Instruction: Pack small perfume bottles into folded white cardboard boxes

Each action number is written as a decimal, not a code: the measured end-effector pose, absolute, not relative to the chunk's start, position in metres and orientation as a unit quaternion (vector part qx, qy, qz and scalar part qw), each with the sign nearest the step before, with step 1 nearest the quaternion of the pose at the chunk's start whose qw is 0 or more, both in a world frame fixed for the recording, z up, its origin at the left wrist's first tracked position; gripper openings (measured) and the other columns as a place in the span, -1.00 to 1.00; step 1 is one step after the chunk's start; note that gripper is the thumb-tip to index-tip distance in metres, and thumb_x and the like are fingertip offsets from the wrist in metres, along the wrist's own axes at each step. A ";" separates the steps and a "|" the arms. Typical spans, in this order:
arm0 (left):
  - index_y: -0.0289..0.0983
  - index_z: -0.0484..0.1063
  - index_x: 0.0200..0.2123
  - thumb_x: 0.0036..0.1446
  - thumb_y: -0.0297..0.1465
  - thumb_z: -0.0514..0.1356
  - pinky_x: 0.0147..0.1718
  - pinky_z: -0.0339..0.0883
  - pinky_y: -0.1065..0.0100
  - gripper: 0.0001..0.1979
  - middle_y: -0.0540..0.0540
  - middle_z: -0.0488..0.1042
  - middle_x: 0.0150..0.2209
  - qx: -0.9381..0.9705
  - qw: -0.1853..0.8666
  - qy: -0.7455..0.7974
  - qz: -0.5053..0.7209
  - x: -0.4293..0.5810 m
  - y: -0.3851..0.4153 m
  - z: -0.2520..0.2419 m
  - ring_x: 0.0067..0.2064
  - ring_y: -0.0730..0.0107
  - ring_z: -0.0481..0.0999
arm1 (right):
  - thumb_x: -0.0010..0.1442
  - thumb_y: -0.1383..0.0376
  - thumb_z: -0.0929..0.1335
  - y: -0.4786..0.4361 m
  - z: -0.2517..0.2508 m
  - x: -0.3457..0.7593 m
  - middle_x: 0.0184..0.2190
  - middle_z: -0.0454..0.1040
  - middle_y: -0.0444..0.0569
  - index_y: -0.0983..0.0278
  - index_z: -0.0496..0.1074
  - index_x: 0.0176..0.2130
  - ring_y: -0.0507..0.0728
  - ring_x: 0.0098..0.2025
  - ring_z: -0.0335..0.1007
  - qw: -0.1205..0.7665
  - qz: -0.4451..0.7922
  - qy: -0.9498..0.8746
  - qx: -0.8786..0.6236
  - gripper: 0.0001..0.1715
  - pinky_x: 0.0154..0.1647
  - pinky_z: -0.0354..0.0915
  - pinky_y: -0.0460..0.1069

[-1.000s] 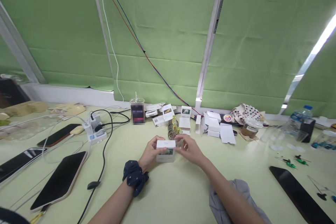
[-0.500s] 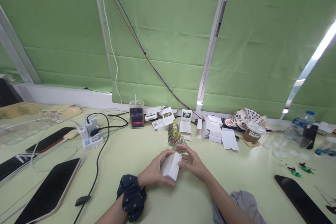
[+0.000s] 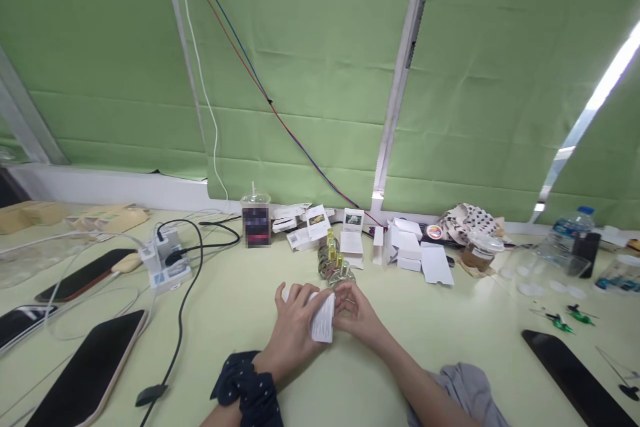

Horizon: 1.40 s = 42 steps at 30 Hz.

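My left hand [image 3: 297, 317] is closed over a thick stack of white cards [image 3: 323, 320], its fingers across the top. The many layered edges of the stack face me. My right hand [image 3: 361, 313] has curled fingers and a thumb at the right edge of the same stack; its fingertips are partly hidden. Just beyond my hands stand several small round glass bottles [image 3: 331, 267] with gold-coloured tops. Behind them is an opened white card box [image 3: 353, 240] with a picture on its flap.
Folded white boxes [image 3: 407, 247] lie at the back right, near a lidded cup [image 3: 480, 253] and a water bottle [image 3: 573, 230]. A drink cup [image 3: 257, 220] stands at the back. Phones [image 3: 87, 370], cables and a power strip [image 3: 167, 267] occupy the left. Green clips [image 3: 559, 323] lie right.
My left hand has turned over the white stack, so its layered edges now face me. My right hand has shifted slightly and stays at its right side. The view has moved a little.
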<state>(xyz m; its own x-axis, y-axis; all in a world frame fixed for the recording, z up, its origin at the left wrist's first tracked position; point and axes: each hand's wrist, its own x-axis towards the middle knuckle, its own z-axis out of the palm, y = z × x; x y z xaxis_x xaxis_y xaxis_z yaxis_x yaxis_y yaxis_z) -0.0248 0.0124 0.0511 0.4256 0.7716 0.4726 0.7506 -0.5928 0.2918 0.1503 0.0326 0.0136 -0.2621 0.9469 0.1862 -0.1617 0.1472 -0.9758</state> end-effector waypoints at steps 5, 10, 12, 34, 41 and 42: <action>-0.06 0.33 0.03 -0.16 -0.46 0.24 0.09 -0.31 -0.11 -0.41 -0.12 0.41 -0.14 0.852 0.009 0.445 0.275 -0.022 0.010 0.052 -0.09 0.10 0.31 | -0.21 0.43 0.44 0.029 0.013 0.148 -0.31 0.29 -0.17 0.17 0.16 -0.25 0.02 -0.36 0.29 0.484 0.548 -0.583 -0.355 -0.46 -0.41 0.26 -0.09; -0.06 0.36 0.00 -0.20 -0.32 0.31 0.10 -0.26 -0.09 -0.41 -0.10 0.41 -0.14 0.843 0.054 0.445 0.296 -0.025 0.015 0.045 -0.09 0.07 0.32 | -0.18 0.45 0.35 0.031 0.015 0.154 -0.37 0.25 -0.18 0.18 0.14 -0.30 0.02 -0.42 0.26 0.499 0.530 -0.594 -0.342 -0.57 -0.48 0.20 -0.13; -0.08 0.37 0.00 -0.27 -0.18 0.36 0.10 -0.21 -0.07 -0.34 -0.11 0.41 -0.15 0.828 0.095 0.449 0.321 -0.027 0.019 0.043 -0.09 0.05 0.33 | -0.17 0.45 0.31 0.033 0.015 0.157 -0.40 0.26 -0.16 0.18 0.15 -0.28 0.03 -0.44 0.26 0.507 0.517 -0.597 -0.344 -0.60 -0.51 0.19 -0.13; -0.29 0.39 -0.28 0.06 -0.20 0.20 -0.49 0.35 0.40 -0.73 -0.01 0.50 -0.48 0.224 0.644 0.357 0.639 -0.030 0.039 0.060 -0.54 0.40 0.47 | 0.08 0.30 0.38 0.002 0.029 0.143 0.09 0.28 0.08 0.12 0.24 0.09 0.25 0.16 0.19 0.470 0.186 -0.821 -0.266 -0.42 0.14 0.19 0.19; -0.24 0.33 -0.21 0.06 -0.16 0.22 -0.51 0.43 0.35 -0.68 0.03 0.42 -0.49 0.236 0.668 0.371 0.600 -0.023 0.034 0.045 -0.49 0.38 0.49 | 0.10 0.37 0.34 0.010 0.013 0.131 -0.06 0.35 0.10 0.17 0.26 -0.02 0.23 0.03 0.29 0.508 0.156 -0.791 -0.303 -0.58 0.00 0.33 0.17; -0.23 0.31 -0.19 0.06 -0.16 0.23 -0.47 0.46 0.31 -0.67 0.02 0.42 -0.48 0.244 0.669 0.371 0.596 -0.022 0.034 0.042 -0.45 0.35 0.50 | 0.11 0.38 0.33 0.011 0.011 0.131 -0.08 0.35 0.11 0.18 0.26 -0.03 0.22 0.02 0.30 0.520 0.158 -0.780 -0.311 -0.60 -0.03 0.36 0.16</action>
